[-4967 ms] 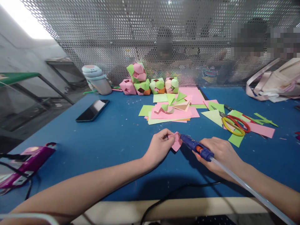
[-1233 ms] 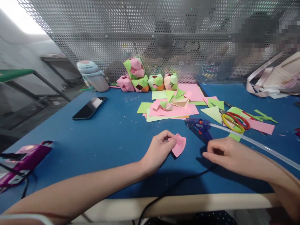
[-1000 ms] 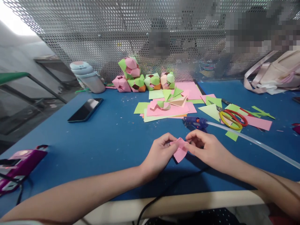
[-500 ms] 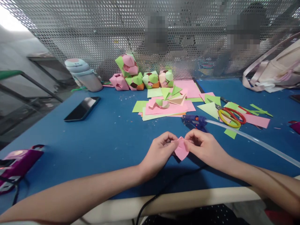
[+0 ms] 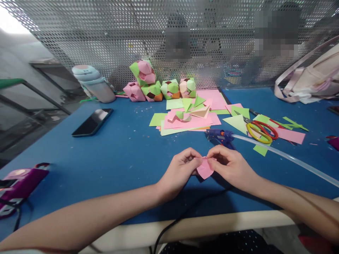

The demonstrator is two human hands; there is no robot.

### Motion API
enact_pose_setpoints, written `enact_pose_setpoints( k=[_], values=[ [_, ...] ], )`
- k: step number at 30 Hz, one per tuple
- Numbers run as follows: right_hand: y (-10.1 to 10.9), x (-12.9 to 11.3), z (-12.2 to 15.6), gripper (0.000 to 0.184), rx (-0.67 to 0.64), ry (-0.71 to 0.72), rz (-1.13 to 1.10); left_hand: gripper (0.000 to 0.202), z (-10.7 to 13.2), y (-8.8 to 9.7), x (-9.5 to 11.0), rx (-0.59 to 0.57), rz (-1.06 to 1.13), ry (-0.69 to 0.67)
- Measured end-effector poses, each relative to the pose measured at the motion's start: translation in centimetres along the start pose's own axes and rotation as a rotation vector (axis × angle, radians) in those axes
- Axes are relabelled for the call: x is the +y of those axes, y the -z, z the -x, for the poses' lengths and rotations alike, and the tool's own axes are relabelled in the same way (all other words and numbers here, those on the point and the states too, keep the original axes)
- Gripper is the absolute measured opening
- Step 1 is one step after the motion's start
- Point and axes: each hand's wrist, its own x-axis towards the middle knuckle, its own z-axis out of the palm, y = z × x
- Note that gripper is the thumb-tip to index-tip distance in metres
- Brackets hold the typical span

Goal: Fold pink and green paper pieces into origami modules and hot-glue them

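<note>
A small folded piece of pink paper (image 5: 205, 170) is held above the near part of the blue table. My left hand (image 5: 181, 173) pinches its left side between thumb and fingers. On the opposite side my right hand (image 5: 231, 165) pinches it too, and the fingertips of both hands almost meet at its upper edge. Just beyond my right hand lies a blue glue gun (image 5: 219, 137) with a long clear glue stick (image 5: 286, 158) running out to the right. Farther back is a stack of pink and green paper sheets (image 5: 185, 127).
Red- and yellow-handled scissors (image 5: 259, 132) lie among paper scraps. Several folded paper balls (image 5: 152, 91) stand against the perforated metal screen (image 5: 212, 67). A phone (image 5: 92, 122), a bottle (image 5: 94, 84) and a purple case (image 5: 22, 187) are left. A black cable (image 5: 172, 224) crosses the near edge.
The top point of the pink paper has gone down between my fingertips, and the paper looks flatter on top. Both hands have stayed in nearly the same place.
</note>
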Motion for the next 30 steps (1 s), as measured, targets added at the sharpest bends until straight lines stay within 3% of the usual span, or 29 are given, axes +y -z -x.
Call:
enact_pose_setpoints(
  k=[8,11,17,25,30],
  values=[
    [0.5,0.6,0.1,0.016,-0.024,0.283,0.143,0.012,0.1,0.3,0.0,-0.023,-0.008,0.013],
    [0.6,0.6,0.1,0.012,-0.032,0.313,0.176,0.013,0.1,0.4,0.0,-0.022,-0.016,0.024],
    [0.4,0.2,-0.1,0.01,-0.008,0.207,0.14,0.014,0.0,0.3,-0.1,-0.03,-0.01,0.021],
    [0.2,-0.1,-0.1,0.005,-0.045,-0.109,-0.016,0.012,0.0,0.3,0.3,-0.03,-0.104,-0.023],
    [0.2,0.1,0.1,0.005,-0.051,-0.106,0.022,0.009,0.4,-0.1,1.1,-0.026,-0.269,-0.082]
  ],
)
